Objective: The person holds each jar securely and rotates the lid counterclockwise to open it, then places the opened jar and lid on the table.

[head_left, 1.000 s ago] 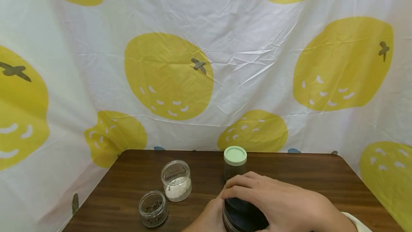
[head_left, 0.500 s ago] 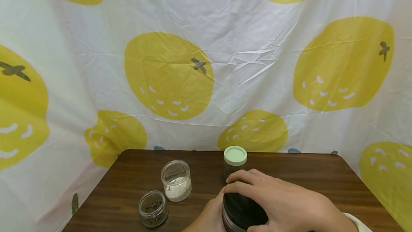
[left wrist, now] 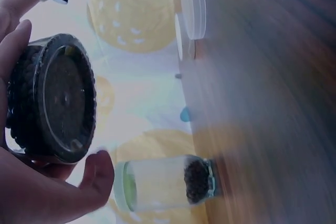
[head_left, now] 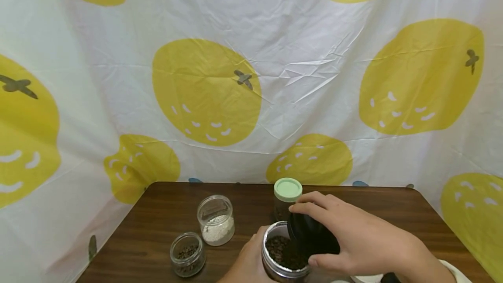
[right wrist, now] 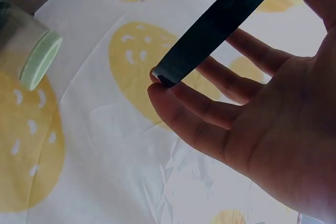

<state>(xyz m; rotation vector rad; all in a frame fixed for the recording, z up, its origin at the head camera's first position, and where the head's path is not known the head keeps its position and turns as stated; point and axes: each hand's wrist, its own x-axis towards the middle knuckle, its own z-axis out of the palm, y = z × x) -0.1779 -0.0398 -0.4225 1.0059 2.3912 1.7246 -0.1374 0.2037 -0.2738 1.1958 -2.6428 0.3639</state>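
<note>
My left hand (head_left: 247, 257) grips a clear jar (head_left: 268, 257) of dark brown coffee beans (head_left: 277, 250), its mouth uncovered in the head view. In the left wrist view the jar (left wrist: 65, 98) is tipped toward the camera, base showing, held clear of the table with fingers curled round its side. Just right of the jar's mouth, my right hand (head_left: 353, 235) holds a black lid (head_left: 314, 235) by its edge. The right wrist view shows that lid (right wrist: 218, 30) edge-on, pinched between thumb and fingertips.
Behind the hands stands a jar with a pale green lid (head_left: 288, 189), dark contents low inside. To the left are an uncovered jar of white grains (head_left: 218, 230) and a small glass jar of dark bits (head_left: 187, 254). White round lids (left wrist: 193, 3) lie on the wooden table (head_left: 243, 195).
The black lid has come off the jar and moved up and right with my right hand, uncovering the beans. My left hand still holds the jar.
</note>
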